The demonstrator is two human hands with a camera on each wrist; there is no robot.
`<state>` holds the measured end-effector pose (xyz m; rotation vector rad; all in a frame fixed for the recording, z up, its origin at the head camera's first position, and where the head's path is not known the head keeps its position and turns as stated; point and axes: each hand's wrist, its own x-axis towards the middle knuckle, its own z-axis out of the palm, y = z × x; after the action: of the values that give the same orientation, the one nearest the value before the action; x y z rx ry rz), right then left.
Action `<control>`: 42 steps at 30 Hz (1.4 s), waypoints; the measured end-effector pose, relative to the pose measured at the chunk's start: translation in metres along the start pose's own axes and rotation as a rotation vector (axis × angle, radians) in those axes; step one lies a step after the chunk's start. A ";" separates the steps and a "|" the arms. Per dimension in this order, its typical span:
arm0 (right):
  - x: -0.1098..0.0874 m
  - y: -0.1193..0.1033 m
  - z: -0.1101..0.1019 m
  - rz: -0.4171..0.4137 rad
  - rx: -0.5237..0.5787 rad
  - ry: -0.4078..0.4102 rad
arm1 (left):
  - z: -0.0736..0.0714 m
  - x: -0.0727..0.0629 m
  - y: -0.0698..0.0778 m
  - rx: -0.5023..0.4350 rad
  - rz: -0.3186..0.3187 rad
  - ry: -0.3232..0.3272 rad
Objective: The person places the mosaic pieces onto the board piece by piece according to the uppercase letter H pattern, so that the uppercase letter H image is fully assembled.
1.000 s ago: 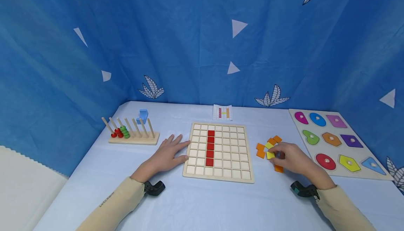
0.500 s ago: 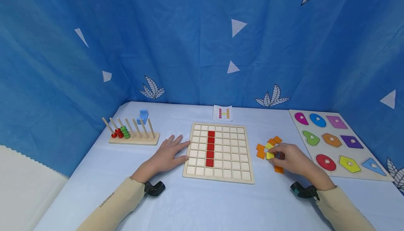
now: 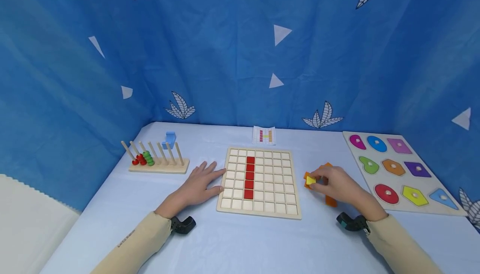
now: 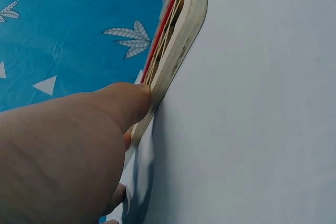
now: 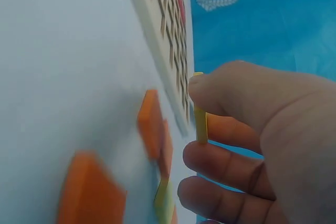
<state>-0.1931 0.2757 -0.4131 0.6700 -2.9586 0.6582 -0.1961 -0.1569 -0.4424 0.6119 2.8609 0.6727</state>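
My left hand (image 3: 200, 186) rests on the table with fingers spread, its thumb and fingertips touching the left edge of a wooden grid board (image 3: 270, 186). In the left wrist view the thumb presses against the board's side (image 4: 176, 61). Several red square tiles (image 3: 249, 176) form a column in the grid. Right of the board, my right hand (image 3: 335, 184) pinches a yellow square tile (image 3: 310, 180) between thumb and fingers, held just above the loose tiles. Orange tiles (image 3: 331, 201) lie under and beside this hand. Another yellow tile (image 5: 166, 203) lies among them in the right wrist view.
Behind the board lies a small pattern card (image 3: 264, 135). A peg stand (image 3: 159, 166) with red and green beads is at the left, a blue block (image 3: 170, 138) behind it. A shape puzzle board (image 3: 403, 172) lies at the right. A blue curtain (image 3: 236, 57) backs the table.
My right hand has lifted the yellow tile and moved a little left with it, toward the board. My left hand has stayed on the board's edge.
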 end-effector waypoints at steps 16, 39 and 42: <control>0.048 -0.037 0.019 -0.156 0.026 -0.034 | 0.002 0.002 -0.002 0.011 -0.004 0.001; 0.089 -0.076 0.043 -0.278 0.054 -0.096 | 0.001 0.002 -0.002 0.005 0.003 -0.001; 0.091 -0.078 0.046 -0.279 0.053 -0.099 | 0.000 0.002 -0.002 0.005 0.004 -0.002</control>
<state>-0.2406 0.1562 -0.4120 1.1250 -2.8596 0.6985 -0.1983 -0.1575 -0.4433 0.6186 2.8615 0.6647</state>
